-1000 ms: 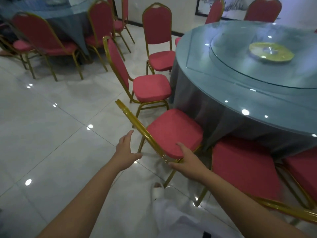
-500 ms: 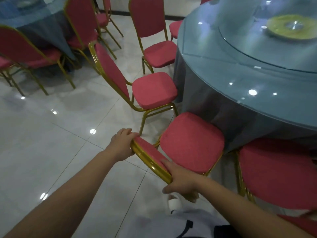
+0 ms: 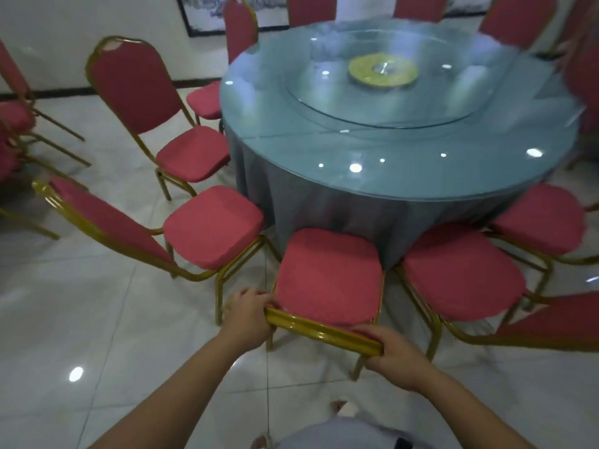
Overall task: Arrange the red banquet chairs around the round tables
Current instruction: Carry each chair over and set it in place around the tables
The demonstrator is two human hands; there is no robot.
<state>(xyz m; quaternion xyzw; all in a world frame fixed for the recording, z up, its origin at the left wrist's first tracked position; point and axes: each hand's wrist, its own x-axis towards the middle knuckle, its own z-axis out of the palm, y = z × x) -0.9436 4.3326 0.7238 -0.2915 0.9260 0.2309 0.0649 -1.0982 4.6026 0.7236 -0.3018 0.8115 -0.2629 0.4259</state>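
We hold the chair by the gold top rail of its back. The left hand curls round the rail's left end, and the right hand curls round its right end.

The chair has a red padded seat and a gold metal frame. It stands on the tiled floor, with the seat toward the round surface and its front edge just beside the grey cloth. It sits between the left neighbour and the right neighbour, both near it.

From this steep view the back shows almost only as the rail. The seat hides the front legs. The far chairs are cut off at the top edge. The right margin is blurred, so we cannot make out frame details there.
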